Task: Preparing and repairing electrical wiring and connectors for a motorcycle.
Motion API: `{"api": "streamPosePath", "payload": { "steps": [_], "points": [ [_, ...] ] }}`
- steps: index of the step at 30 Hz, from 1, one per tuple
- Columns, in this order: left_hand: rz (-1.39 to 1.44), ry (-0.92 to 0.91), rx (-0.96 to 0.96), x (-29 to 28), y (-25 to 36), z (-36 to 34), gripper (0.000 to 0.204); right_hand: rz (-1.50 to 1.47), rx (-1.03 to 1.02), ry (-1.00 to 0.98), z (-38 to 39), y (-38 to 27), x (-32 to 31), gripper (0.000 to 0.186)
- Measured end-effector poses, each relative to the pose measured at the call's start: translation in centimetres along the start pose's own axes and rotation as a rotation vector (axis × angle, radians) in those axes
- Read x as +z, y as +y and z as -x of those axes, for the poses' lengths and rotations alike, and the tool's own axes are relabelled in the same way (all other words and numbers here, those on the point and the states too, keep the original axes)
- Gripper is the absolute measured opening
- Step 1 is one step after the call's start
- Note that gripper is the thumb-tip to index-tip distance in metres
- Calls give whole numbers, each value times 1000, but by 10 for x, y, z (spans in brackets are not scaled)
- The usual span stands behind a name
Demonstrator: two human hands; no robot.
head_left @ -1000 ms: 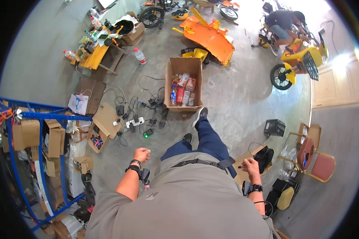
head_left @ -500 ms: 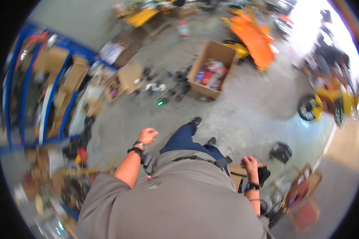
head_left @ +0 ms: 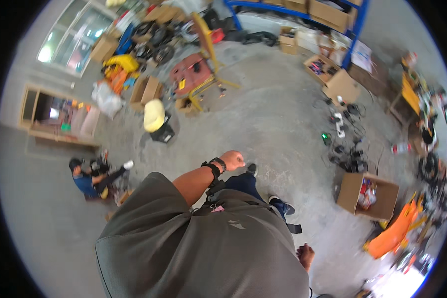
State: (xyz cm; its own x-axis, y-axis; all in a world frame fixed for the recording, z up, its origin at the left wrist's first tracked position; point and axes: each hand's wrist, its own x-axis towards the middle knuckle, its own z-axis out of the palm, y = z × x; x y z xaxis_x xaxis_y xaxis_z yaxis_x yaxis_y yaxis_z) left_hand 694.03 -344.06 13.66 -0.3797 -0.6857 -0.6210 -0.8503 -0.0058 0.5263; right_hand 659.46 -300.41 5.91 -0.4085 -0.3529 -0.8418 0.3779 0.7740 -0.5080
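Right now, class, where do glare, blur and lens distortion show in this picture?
Head view: lower right washes out white, and bright spots show in the window; head view: the blue rack's lower beam bows; head view: clutter near the right rim looks soft, while the left hand is fairly clear.

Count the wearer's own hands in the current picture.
2: the left hand appears just left of the left shoe, and the right hand is at lower right, beside the grey shirt. Some right-hand fingers may be hidden.
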Motion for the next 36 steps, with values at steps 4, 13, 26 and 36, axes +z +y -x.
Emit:
{"api": "streamPosePath", "payload": {
  "steps": [4, 13, 26, 36],
  "points": [
    [142, 68, -160, -39, -110, 38, 28, 21, -21, 150, -33, -99, 20, 27],
    [807, 436, -672, -106, -340, 147, 22, 647, -395, -271, -87, -258, 304, 15],
    [1298, 829, -658, -56, -422, 242, 11, 1176, -360, -753, -71, -416, 695, 16],
    [1782, 879, -962, -93, -380, 187, 11, 1302, -191, -841, -99, -479, 861, 27]
  ]
}}
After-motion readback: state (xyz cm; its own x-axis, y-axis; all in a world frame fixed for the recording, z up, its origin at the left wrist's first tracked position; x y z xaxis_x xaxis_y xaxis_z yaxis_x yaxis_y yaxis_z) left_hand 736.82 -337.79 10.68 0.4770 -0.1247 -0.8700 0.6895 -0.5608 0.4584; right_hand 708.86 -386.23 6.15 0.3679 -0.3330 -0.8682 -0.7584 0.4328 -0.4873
